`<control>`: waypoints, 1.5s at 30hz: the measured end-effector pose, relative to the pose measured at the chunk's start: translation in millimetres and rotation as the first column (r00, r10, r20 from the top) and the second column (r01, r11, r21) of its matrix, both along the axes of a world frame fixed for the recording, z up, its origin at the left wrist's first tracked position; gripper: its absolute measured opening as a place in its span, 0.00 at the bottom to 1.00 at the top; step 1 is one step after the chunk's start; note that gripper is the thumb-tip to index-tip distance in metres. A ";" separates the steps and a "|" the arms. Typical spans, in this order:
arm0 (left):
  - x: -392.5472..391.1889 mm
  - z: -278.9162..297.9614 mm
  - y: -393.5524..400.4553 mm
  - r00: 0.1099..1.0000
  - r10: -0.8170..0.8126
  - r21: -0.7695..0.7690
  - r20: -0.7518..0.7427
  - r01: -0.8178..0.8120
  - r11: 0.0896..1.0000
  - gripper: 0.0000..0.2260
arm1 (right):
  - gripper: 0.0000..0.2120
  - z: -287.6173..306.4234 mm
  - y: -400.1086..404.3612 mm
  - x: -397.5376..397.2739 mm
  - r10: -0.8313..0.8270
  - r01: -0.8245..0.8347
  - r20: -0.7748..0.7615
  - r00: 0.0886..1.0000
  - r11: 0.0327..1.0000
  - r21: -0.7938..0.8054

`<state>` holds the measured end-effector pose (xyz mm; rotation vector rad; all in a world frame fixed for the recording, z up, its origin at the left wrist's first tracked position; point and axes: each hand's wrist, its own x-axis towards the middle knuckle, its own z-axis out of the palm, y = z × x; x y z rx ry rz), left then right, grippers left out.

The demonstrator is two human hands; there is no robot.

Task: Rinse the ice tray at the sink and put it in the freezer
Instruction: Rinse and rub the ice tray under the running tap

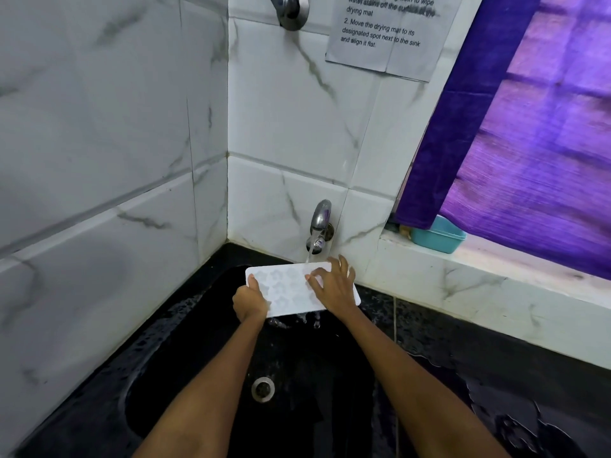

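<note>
Tray (291, 290): white, flat, rectangular with rounded corners, matte, soft-looking; its face, with shallow moulded cavities, is turned up toward you. The long axis runs left to right, the right end a little nearer you. You hold it over the back of the sink (185, 365), just under the tap (319, 226), clear of the basin floor.

Water: a thin stream from the tap lands on the tray's far edge; drops fall off the near edge.

Left hand (249, 302): you grip the tray's left end, thumb on top, fingers curled beneath.

Right hand (334, 285): laid over the right part of the tray, fingers spread and bent, fingertips pressing on the cavities. Whether any finger hooks under the far edge, you cannot tell.

Sink: black, glossy, wet, speckled, with a round metal drain (263, 388) near you.

Tap: short chrome spout set in the wall.

Wall (99, 160): white marble-pattern tiles with grey veins, meeting in a corner.

Notice (390, 31): printed paper sheet stuck on the tiles.

Curtain (529, 127): purple woven cloth, right.

Tub (439, 238): teal plastic, on the ledge beneath the curtain.
</note>
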<state>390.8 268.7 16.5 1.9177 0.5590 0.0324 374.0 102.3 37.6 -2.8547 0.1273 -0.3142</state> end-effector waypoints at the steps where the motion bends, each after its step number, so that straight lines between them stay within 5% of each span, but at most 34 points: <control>1: -0.1 -0.2 0.2 1.000 -0.009 0.005 0.010 0.009 1.000 0.26 | 0.20 -2.0 2.7 0.8 -0.008 0.006 -0.054 0.999 0.999 -0.046; 6: -3.7 -3.7 8.5 1.000 0.028 0.001 -0.015 -0.028 1.000 0.26 | 0.23 -3.5 10.1 5.5 0.066 -0.062 -0.178 0.982 0.998 0.024; 10: -6.4 -5.2 14.8 1.000 0.020 0.012 -0.008 -0.020 1.000 0.26 | 0.24 -5.6 15.0 7.0 0.065 -0.101 -0.193 0.979 0.977 -0.186; 14: -7.4 -6.5 22.3 0.999 0.042 0.012 -0.024 -0.042 0.999 0.26 | 0.23 -5.7 21.1 6.9 0.094 -0.107 -0.209 0.973 0.993 -0.054; 18: -9.1 -4.1 19.8 0.999 0.031 0.020 -0.008 -0.031 0.999 0.26 | 0.24 -6.0 24.3 8.7 0.059 -0.103 -0.231 0.971 0.977 -0.186; 22: -9.5 -2.3 19.4 0.997 0.068 -0.006 -0.032 -0.068 0.998 0.26 | 0.24 -5.0 29.0 8.5 0.079 -0.095 -0.228 0.970 0.994 -0.060; 26: -10.7 -1.6 16.4 0.999 0.033 0.010 -0.017 -0.033 0.999 0.26 | 0.24 -5.2 27.0 11.3 0.017 -0.054 -0.229 0.973 0.986 -0.158; 30: -10.0 -3.6 19.3 0.999 0.045 0.003 -0.026 -0.045 0.999 0.26 | 0.26 -4.7 21.1 11.6 0.083 -0.097 -0.294 0.952 0.995 -0.033; 35: -11.4 -5.7 14.9 1.000 0.029 -0.008 0.003 -0.029 1.000 0.27 | 0.25 -7.1 21.2 12.3 0.048 -0.097 -0.285 0.957 0.982 -0.160; 38: -10.7 -5.9 16.5 0.998 0.054 -0.010 -0.019 -0.055 0.998 0.27 | 0.27 -6.2 21.9 11.1 0.098 -0.122 -0.346 0.933 0.991 -0.047; 42: -10.6 -5.8 23.2 0.999 0.051 0.021 -0.014 -0.051 0.998 0.26 | 0.29 -10.3 9.6 5.7 0.060 -0.092 -0.222 0.973 0.986 -0.137; 45: -12.0 -11.5 24.5 0.999 0.050 0.005 -0.016 -0.050 0.999 0.26 | 0.27 -15.5 7.7 0.9 0.021 -0.025 -0.104 0.994 0.999 -0.041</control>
